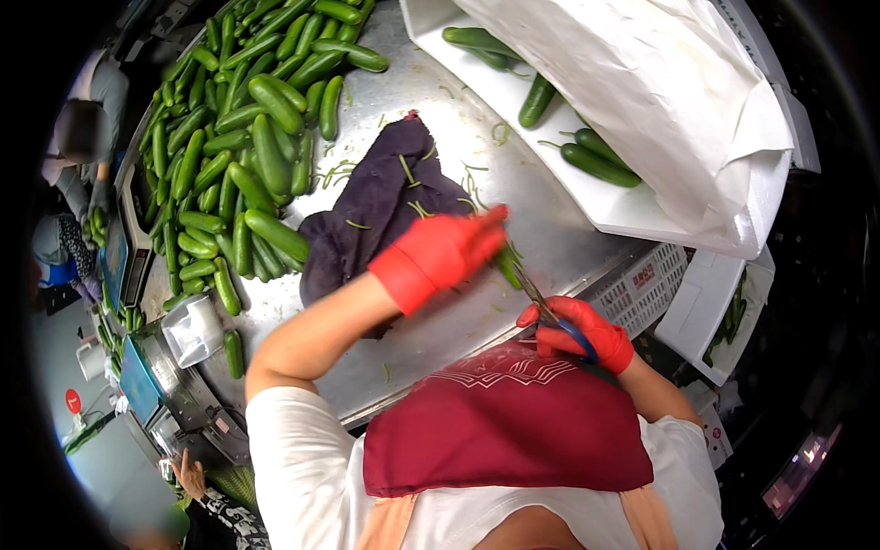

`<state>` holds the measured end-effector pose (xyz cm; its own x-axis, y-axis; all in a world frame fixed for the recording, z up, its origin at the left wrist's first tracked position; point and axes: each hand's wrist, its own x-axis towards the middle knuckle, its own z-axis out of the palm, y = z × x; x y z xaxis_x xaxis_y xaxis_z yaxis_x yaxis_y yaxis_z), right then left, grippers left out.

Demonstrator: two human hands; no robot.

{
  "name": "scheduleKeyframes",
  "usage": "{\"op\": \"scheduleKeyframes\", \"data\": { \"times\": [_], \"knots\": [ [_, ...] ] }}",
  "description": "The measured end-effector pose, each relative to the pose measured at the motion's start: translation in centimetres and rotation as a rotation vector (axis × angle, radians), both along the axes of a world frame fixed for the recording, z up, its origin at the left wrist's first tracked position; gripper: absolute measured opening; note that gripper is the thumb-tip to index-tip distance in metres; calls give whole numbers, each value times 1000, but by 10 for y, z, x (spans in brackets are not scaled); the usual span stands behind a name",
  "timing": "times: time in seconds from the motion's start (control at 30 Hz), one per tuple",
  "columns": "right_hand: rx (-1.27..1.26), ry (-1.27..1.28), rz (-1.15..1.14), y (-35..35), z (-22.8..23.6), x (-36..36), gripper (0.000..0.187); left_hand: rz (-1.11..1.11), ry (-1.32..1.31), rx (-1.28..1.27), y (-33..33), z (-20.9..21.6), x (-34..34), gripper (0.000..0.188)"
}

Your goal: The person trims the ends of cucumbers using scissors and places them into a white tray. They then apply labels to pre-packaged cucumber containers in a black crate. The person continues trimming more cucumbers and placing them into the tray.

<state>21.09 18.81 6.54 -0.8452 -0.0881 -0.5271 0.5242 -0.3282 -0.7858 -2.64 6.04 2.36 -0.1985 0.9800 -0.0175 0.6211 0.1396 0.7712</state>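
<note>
My right hand [591, 335], in a red glove, is closed on the blue handles of a pair of scissors [532, 291]. Their blades point up and left toward my left hand [440, 257]. That hand, also red-gloved and somewhat blurred, is closed over a cucumber [507, 266]; only a green end shows beside its fingers, close to the blade tips. Just beyond the left hand lies a crumpled dark purple cloth [367, 197] with thin green stem trimmings on it. A large pile of green cucumbers [261, 151] covers the table's left side.
On the right stands a white foam box [573, 197] with a white liner and several cucumbers. Below it are a white crate [642, 284] and another foam box [701, 316]. A clear plastic container [191, 330] sits by the metal table's [367, 367] left edge. Other people work at far left.
</note>
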Motion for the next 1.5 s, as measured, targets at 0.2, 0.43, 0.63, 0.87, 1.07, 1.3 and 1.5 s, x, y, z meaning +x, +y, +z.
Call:
{"op": "scheduleKeyframes", "data": {
  "times": [0.2, 0.43, 0.63, 0.87, 1.07, 1.3, 1.5],
  "knots": [
    [27, 27, -98, 8, -2, 24, 25, 33, 137, -227, 45, -16, 51, 37],
    [-28, 13, -113, 18, -1, 42, 25, 453, 262, 125, 135, -1, 61, 36],
    [-25, 26, -139, 26, -7, 60, 24, 378, 247, -187, 180, -46, 36, 50],
    [-35, 63, -173, 35, -3, 64, 24, 172, 440, 90, 136, -38, 18, 39],
    [-27, 74, -65, 34, -3, 36, 27, 116, 283, -5, 152, -25, 20, 39],
    [58, 158, -34, 32, -12, 35, 31, 195, -373, -141, 64, -9, 19, 49],
    [333, 297, -282, 16, -26, 17, 38, 450, -548, -23, -18, -3, 40, 51]
  ]
}}
